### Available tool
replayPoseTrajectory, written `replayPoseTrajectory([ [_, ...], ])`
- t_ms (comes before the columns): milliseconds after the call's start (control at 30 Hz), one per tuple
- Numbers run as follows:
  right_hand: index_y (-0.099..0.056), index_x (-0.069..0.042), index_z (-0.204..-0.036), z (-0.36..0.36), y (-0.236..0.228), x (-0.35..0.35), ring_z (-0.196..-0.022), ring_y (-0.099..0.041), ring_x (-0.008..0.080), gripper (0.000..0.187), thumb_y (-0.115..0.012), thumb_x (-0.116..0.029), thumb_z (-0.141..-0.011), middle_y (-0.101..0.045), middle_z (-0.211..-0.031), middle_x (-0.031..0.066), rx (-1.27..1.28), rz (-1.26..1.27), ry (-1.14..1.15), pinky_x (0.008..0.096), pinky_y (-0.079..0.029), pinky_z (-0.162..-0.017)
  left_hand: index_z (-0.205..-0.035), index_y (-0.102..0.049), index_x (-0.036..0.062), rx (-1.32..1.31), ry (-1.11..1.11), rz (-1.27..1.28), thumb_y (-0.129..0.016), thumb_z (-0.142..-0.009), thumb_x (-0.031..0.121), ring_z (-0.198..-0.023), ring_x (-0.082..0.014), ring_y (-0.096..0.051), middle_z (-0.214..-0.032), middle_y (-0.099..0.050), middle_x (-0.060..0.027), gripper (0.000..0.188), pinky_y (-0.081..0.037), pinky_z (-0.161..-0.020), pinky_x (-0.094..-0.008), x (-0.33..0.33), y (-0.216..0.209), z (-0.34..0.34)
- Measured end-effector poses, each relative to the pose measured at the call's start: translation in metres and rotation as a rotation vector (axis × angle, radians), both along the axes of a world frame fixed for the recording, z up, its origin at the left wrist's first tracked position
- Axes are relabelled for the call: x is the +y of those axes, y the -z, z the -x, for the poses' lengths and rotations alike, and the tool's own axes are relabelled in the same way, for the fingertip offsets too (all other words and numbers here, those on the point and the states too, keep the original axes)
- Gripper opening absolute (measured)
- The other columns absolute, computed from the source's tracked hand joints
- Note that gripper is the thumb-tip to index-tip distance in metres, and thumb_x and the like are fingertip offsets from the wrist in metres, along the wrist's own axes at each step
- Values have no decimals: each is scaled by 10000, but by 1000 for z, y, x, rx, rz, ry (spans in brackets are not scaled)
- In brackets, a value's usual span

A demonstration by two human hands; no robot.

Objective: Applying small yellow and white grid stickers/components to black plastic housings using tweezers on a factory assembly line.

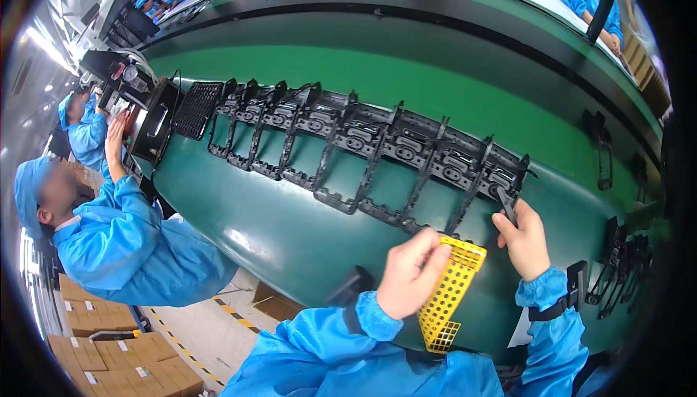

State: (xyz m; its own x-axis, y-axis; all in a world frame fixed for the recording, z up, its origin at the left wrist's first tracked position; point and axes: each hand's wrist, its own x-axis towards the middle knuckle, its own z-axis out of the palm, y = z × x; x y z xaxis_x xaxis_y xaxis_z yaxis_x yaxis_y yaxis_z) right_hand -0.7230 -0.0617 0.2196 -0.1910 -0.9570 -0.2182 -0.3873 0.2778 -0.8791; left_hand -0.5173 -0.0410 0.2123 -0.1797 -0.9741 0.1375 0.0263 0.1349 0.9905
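Note:
A yellow perforated plastic holder (451, 281) is gripped at its upper end by my left hand (410, 273), with fingers and thumb closed on its edge. The holder is tilted, its lower end near my body. My right hand (524, 241) pinches a slim grey tool (506, 206) whose exact kind I cannot make out. The tool's tip is at the right-hand end of a row of black plastic frames (363, 136), touching or just over the last one. Each frame has an open rectangular loop toward me. The frames stand side by side on the green table (254, 208).
A black keyboard (197, 109) and a machine with a gauge (149, 117) stand at the left end. More black frames (617, 270) lie at the far right. A co-worker in blue (131, 230) is at left, near cardboard boxes (123, 368). A raised bench (377, 9) runs behind.

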Motion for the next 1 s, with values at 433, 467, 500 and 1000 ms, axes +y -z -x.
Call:
replayPoseTrajectory([
  [433, -529, 26, -883, -9, 8, -22, -839, -609, 447, 325, -641, -278, -849, -629, -822, 275, 277, 54, -115, 516, -480, -724, -932, -537, 32, 170, -135, -49, -445, -978, 101, -776, -55, -548, -897, -614, -11, 124, -437, -706, -205, -1, 19, 3],
  [467, -546, 24, -893, -5, 7, -22, -818, -621, 429, 366, -646, -324, -842, -640, -823, 256, 295, 37, -140, 489, -489, -731, -909, -533, 26, 192, -148, -55, -458, -977, 106, -769, -53, -524, -871, -601, -8, 129, -425, -711, -210, 1, 19, 4],
  [500, -557, 28, -892, 7, 6, -21, -815, -623, 421, 379, -646, -337, -838, -640, -821, 252, 256, 71, -127, 479, -490, -731, -886, -529, 21, 214, -156, -63, -471, -975, 112, -761, -51, -501, -845, -588, -5, 140, -414, -716, -216, 1, 18, 8],
  [1000, -668, -20, -904, 297, 33, -55, -883, -624, 412, 291, -645, -294, -807, -659, -919, 221, 1010, -4, 546, 476, -507, -775, -970, -494, 15, 392, 388, -629, -520, -933, 37, -823, -105, -609, -949, -644, -84, 50, -484, -750, -241, 37, -10, 43],
])
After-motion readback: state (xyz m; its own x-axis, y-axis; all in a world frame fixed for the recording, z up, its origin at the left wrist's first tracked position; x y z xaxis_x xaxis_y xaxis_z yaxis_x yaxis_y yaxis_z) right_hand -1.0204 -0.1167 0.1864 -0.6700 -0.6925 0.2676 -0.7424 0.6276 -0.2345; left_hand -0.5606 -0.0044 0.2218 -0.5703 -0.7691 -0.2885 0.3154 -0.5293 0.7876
